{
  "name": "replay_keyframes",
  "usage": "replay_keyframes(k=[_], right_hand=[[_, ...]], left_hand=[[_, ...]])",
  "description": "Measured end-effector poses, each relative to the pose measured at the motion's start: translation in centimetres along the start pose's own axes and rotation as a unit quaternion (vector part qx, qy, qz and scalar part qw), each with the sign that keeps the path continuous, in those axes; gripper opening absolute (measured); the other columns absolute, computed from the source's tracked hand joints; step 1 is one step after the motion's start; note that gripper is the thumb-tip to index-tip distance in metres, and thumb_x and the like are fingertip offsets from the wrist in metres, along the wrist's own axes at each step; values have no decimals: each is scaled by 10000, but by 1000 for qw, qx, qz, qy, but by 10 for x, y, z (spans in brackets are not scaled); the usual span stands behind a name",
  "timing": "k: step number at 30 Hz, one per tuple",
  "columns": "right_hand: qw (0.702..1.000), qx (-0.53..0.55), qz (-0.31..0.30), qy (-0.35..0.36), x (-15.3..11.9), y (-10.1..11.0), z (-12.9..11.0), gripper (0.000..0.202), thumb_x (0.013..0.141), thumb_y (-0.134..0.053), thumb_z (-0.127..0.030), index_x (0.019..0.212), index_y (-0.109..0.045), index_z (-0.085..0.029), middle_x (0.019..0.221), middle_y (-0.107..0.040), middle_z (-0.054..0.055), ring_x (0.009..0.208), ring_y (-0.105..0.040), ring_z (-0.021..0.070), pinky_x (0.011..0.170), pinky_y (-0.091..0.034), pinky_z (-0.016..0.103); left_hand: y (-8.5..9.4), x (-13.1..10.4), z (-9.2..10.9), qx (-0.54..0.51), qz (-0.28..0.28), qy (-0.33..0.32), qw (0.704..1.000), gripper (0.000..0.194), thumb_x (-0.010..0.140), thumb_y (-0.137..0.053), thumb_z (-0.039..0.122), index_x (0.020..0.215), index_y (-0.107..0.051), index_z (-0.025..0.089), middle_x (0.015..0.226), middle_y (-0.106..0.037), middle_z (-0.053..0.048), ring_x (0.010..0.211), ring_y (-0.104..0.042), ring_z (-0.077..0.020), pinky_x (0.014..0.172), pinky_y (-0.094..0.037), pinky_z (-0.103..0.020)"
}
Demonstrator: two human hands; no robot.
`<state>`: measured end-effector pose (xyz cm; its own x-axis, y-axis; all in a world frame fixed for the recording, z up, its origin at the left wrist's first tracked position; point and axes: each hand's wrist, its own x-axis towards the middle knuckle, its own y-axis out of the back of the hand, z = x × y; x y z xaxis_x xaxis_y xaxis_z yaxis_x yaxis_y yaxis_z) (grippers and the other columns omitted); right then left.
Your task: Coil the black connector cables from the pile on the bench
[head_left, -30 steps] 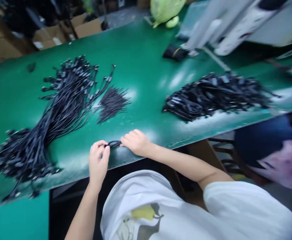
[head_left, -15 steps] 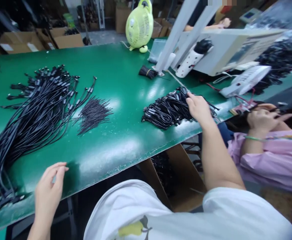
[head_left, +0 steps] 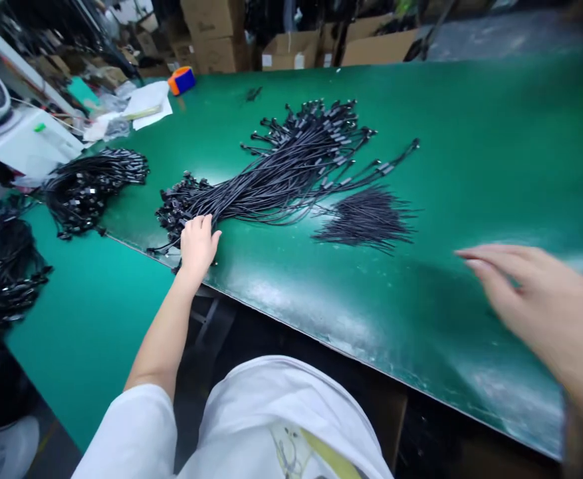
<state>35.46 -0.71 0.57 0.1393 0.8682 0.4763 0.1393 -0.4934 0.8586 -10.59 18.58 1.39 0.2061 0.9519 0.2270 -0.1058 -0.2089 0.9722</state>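
A long bundle of black cables [head_left: 271, 176] with small connectors at both ends lies across the green table. My left hand [head_left: 199, 245] is at the bundle's near left end, its fingertips over the connectors and its thumb apart. Whether a single cable lies under the fingers is hidden. To the right of the bundle lies a loose pile of short, thin black ties [head_left: 368, 219]. My right hand [head_left: 540, 309], slightly blurred, hovers over the table right of that pile. Its fingers are stretched out, thumb close below them, and I see nothing in it.
More black cable bundles [head_left: 96, 183] lie at the left, with another heap [head_left: 9, 266] near the lower left corner. An orange and blue tape roll [head_left: 181, 80] and white paper [head_left: 146, 103] sit at the back. Cardboard boxes [head_left: 291, 50] stand behind the table [head_left: 475, 113].
The view has swung left. My right hand has left the folded cable pile and moved toward the ties. My left hand has reached the near end of the long bundle.
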Motion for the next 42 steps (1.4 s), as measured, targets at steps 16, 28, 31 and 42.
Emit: replay_keyframes(k=[16, 28, 31, 42], right_hand=[[947, 213, -146, 192, 247, -152, -214, 394, 945, -391, -197, 1225, -663, -143, 1208, -664, 115, 1115, -598, 239, 1004, -459, 392], [946, 87, -138, 281, 304, -207, -251, 282, 933, -427, -180, 910, -705, -138, 971, -644, 132, 955, -546, 238, 924, -374, 432], [946, 160, -34, 279, 300, -172, -249, 315, 981, -349, -204, 1061, -650, -162, 1089, -604, 124, 942, -536, 195, 857, -424, 359], [916, 187, 168, 312, 293, 25, -264, 499, 1012, -249, -393, 1180, -640, -133, 1154, -547, 103, 1106, -524, 201, 916, -374, 395]], left_hand=[[-6, 76, -54, 22, 41, 14, 999, 341, 955, -426, 247, 1217, -643, 232, 1167, -652, -134, 1082, -467, -333, 888, -370, -457], [-1, 81, -65, -54, 92, -21, 994, 316, 950, -498, 290, 1211, -645, 190, 1234, -645, -112, 1136, -525, -288, 985, -405, -423], [1, 64, -60, -134, 84, -62, 985, 349, 972, -447, 287, 1248, -622, 164, 1284, -636, -122, 1198, -534, -257, 1063, -385, -413], [58, 31, -47, -515, -130, -69, 844, 332, 919, -538, 443, 909, -685, 145, 655, -583, 11, 663, -563, -117, 708, -464, -252]])
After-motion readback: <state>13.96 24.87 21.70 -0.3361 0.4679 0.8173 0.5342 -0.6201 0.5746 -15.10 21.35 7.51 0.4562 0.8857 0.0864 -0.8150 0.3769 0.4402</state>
